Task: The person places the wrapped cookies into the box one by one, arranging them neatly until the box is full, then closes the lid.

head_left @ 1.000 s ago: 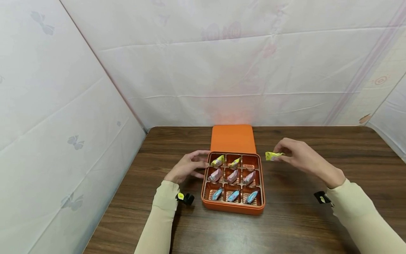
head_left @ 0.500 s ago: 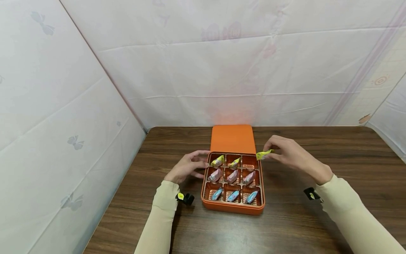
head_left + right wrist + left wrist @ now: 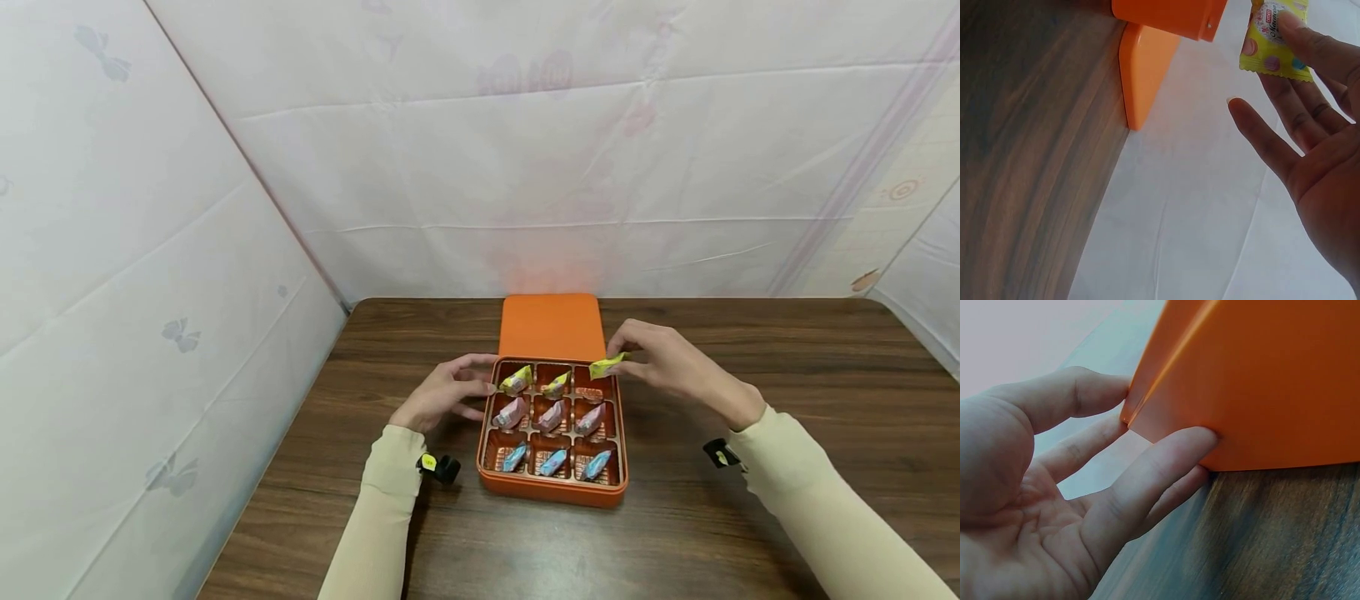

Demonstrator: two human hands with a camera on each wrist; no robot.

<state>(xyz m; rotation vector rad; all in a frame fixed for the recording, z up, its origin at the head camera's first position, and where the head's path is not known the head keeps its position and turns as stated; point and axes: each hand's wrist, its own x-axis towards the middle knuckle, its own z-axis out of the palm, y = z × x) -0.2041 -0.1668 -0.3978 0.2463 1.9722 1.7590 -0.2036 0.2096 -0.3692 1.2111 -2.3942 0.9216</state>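
Observation:
An orange box (image 3: pixel 551 492) with nine compartments sits on the wooden table (image 3: pixel 675 533). Wrapped candies fill eight of them: two yellow at the back, three pink in the middle row, three blue in front. My right hand (image 3: pixel 660 362) pinches a yellow candy (image 3: pixel 606 366) (image 3: pixel 1275 37) just above the back right compartment (image 3: pixel 592 385), which holds nothing. My left hand (image 3: pixel 446 393) rests its straight fingers (image 3: pixel 1166 462) against the box's left wall (image 3: pixel 1260 394).
The orange lid (image 3: pixel 551 327) lies flat behind the box, touching it. White sheeting walls in the table at the back and left. Bare wood lies on both sides of the box and in front.
My right hand has carried the yellow candy leftward from beside the box to above its back right compartment. The left hand has stayed put.

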